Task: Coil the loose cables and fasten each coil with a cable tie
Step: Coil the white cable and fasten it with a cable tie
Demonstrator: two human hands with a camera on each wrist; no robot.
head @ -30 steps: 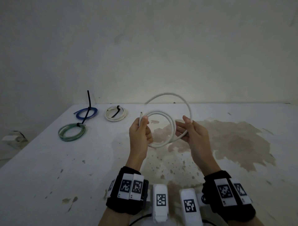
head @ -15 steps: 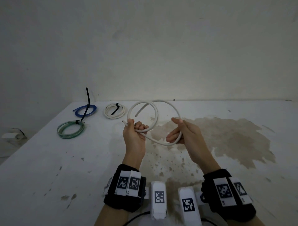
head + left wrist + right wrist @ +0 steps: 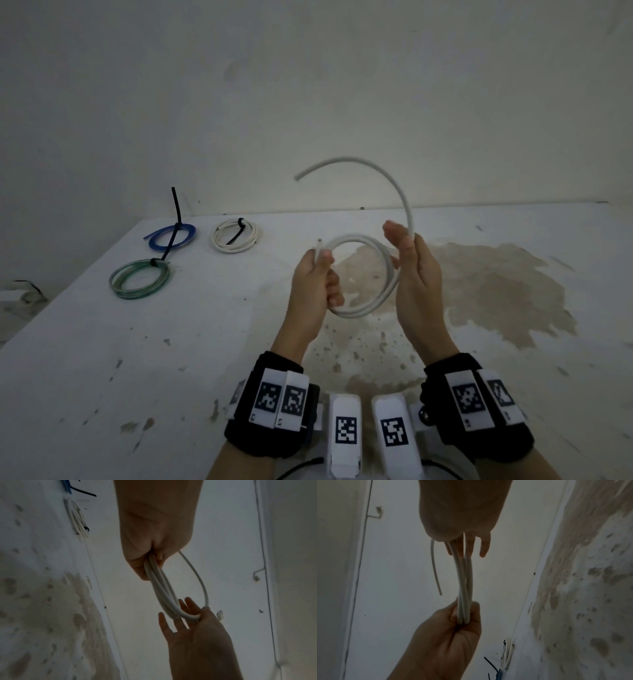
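A white cable (image 3: 383, 301) is held up above the table in two or three loops. My left hand (image 3: 315, 274) grips the left side of the coil, and one cable end sticks up out of the fist. My right hand (image 3: 414, 270) stands upright with straight fingers, with the coil's right side in the crook by the thumb. The free tail (image 3: 346, 160) arcs up and over to the left. In the left wrist view the loops (image 3: 161, 588) run from the fist (image 3: 154, 534) to the spread right hand (image 3: 193, 635). In the right wrist view the loops (image 3: 464, 581) run to the left fist (image 3: 447, 635).
Three tied coils lie at the table's far left: a blue one (image 3: 171, 235) with a black tie standing up, a white one (image 3: 236, 236) and a green one (image 3: 140, 279). The white table (image 3: 137, 359) has a brown stain (image 3: 479, 291); a wall stands close behind.
Another turn has been laid onto the coil. The right hand has gone from pinching the cable to straight fingers, and the free tail now arcs above it. Both hands sit slightly higher.
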